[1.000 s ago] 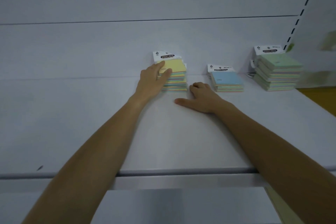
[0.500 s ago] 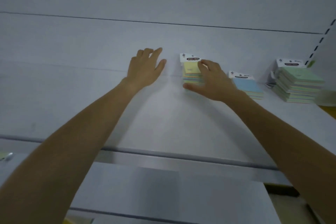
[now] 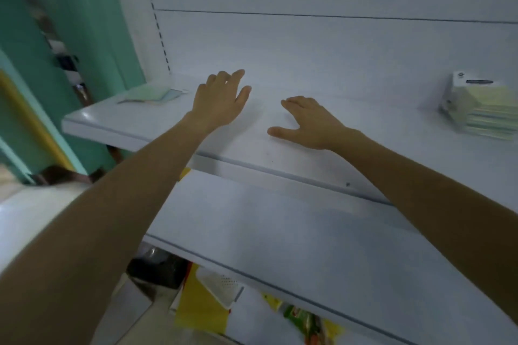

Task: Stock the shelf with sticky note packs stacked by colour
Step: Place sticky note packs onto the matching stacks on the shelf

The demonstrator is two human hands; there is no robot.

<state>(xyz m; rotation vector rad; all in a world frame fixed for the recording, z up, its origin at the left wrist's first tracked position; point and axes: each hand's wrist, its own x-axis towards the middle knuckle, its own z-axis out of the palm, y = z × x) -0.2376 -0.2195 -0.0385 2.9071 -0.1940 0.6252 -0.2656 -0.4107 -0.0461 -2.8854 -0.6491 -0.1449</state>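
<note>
A stack of yellow-topped sticky note packs (image 3: 476,108) stands at the right edge of the white shelf (image 3: 378,134), blurred. My left hand (image 3: 220,99) hovers over the middle of the shelf, fingers spread, holding nothing. My right hand (image 3: 307,123) rests palm down on the shelf beside it, fingers apart and empty. A flat pale green and blue pack (image 3: 152,94) lies at the shelf's far left end. Both hands are well apart from either set of packs.
A lower white shelf (image 3: 294,232) juts out below. Under it on the floor lie yellow packaging (image 3: 199,308), a white tray-like item (image 3: 221,287) and a dark object (image 3: 157,269). A teal wall (image 3: 92,22) stands at the left.
The view has swung left. My right hand has let go of the yellow stack and both hands have moved left along the shelf; the blue and green stacks are out of view.
</note>
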